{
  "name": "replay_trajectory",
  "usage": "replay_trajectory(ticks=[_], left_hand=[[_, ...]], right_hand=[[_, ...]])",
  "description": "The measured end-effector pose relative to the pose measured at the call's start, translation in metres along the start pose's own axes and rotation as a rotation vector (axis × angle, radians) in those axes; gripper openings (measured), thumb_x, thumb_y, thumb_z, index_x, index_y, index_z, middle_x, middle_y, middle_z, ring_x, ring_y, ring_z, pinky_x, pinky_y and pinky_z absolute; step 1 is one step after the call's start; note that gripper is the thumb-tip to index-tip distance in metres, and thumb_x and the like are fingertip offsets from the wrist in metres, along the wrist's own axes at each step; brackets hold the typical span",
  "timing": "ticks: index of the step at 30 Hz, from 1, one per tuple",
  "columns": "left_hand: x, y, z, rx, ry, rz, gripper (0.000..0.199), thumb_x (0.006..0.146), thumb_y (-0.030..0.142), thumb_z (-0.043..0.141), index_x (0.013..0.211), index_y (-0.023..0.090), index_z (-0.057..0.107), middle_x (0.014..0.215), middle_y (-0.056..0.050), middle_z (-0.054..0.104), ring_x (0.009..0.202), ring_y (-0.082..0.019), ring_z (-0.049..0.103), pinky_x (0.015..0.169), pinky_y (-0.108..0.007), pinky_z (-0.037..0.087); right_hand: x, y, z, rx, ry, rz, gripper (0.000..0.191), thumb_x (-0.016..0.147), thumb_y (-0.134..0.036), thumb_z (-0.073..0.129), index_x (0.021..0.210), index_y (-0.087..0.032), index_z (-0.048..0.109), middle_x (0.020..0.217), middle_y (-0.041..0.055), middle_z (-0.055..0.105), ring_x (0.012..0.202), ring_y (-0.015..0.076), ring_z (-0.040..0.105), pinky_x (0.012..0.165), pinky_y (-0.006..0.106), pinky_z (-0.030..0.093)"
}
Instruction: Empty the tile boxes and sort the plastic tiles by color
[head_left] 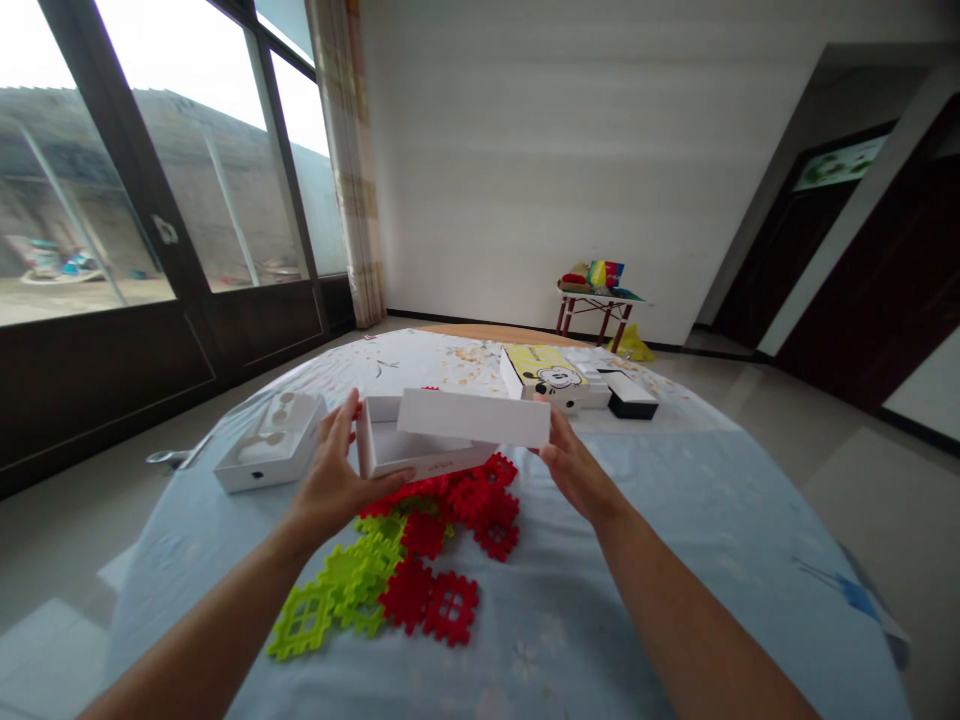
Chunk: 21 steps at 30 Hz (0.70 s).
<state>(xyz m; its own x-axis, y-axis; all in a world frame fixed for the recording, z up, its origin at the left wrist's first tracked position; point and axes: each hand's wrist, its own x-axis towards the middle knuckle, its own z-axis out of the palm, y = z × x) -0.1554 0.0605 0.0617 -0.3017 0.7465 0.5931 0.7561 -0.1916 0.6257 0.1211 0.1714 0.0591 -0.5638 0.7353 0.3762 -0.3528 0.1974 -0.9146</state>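
Observation:
My left hand (341,478) grips the left end of an open white box (442,467), its thumb along the front wall and its fingers at the back. My right hand (576,468) pinches the right end of a flat white box lid (476,417). The lid is slightly tilted and covers part of the box's opening, so its right part is hidden. Below and in front of the box lie interlocking plastic pieces with toothed edges: several red pieces (450,607) and several lime-green pieces (304,620), heaped over one another on the tablecloth.
A white box with printed pictures (262,460) lies left on the round table's blue cloth (675,560). At the back right are a yellow cartoon-mouse box (546,378) and a black-and-white box (631,397). Beyond stands a small table (600,297) piled with colourful things.

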Motion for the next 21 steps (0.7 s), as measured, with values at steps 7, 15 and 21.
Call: replay_trajectory(ticks=[7,15,21], left_hand=[[-0.010,0.007,0.009,-0.045,-0.031,0.046,0.111,0.054,0.041,0.076,0.142,0.028,0.009,0.136,-0.012,0.026,0.124,-0.030,0.032,0.100,-0.046,0.034],[-0.015,-0.002,0.022,-0.132,-0.065,-0.001,0.109,0.054,0.039,0.077,0.142,0.028,0.013,0.134,-0.011,0.029,0.123,-0.030,0.034,0.098,-0.046,0.035],[0.013,-0.023,0.007,-0.101,0.142,-0.179,0.107,0.052,0.040,0.077,0.141,0.027,0.019,0.132,-0.011,0.030,0.119,-0.028,0.038,0.097,-0.041,0.039]], right_hand=[[0.005,-0.001,-0.001,-0.288,0.021,-0.043,0.053,0.083,-0.059,0.038,0.127,-0.031,0.045,0.126,0.0013,0.052,0.125,0.0236,0.035,0.104,0.043,0.026],[0.005,0.011,0.004,-0.606,0.070,0.031,0.059,0.081,-0.062,0.036,0.122,-0.024,0.052,0.124,0.0052,0.054,0.124,0.0222,0.037,0.107,0.041,0.023],[0.011,0.028,-0.012,-0.372,0.313,0.188,0.062,0.078,-0.065,0.039,0.123,-0.024,0.050,0.124,0.0083,0.054,0.117,0.0239,0.046,0.099,0.043,0.034]])
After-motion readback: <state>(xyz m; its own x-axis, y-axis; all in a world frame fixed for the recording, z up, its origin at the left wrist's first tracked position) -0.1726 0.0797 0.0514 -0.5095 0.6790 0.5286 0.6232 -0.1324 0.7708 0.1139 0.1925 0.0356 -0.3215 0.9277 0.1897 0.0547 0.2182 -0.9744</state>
